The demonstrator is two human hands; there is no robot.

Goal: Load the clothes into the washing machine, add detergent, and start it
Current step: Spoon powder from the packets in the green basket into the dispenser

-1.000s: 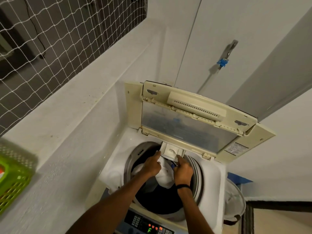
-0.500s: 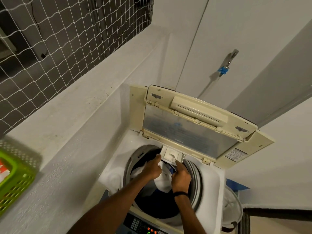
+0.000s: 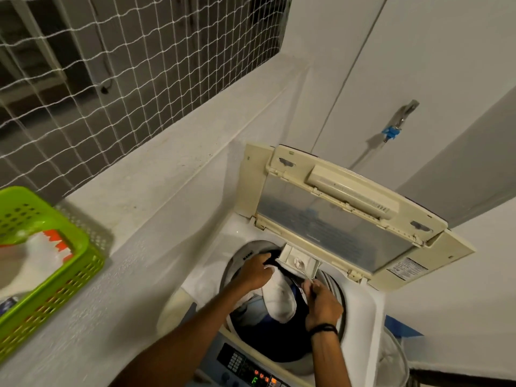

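The top-loading washing machine [image 3: 365, 308] stands with its cream lid [image 3: 343, 219] raised. Both my hands are over the drum opening. My left hand [image 3: 255, 270] is closed on a dark garment [image 3: 290, 277] at the drum's far rim, just left of the pulled-out detergent tray [image 3: 298, 261]. My right hand [image 3: 321, 305], with a black wristband, pinches the same dark garment further right. A white cloth [image 3: 280, 301] lies between my hands on top of blue and dark clothes in the drum. The lit control panel [image 3: 251, 371] is at the front edge.
A green perforated basket [image 3: 58, 283] sits on the white ledge at left, holding a white and orange packet [image 3: 47, 252]. A netted window runs above the ledge. A tap with a blue fitting [image 3: 396, 127] is on the wall behind. A white bucket [image 3: 391, 361] stands at the machine's right.
My hands have drawn apart, the right one moving down and right with the dark garment stretched between them. The view has swung left, bringing more of the green basket into sight.
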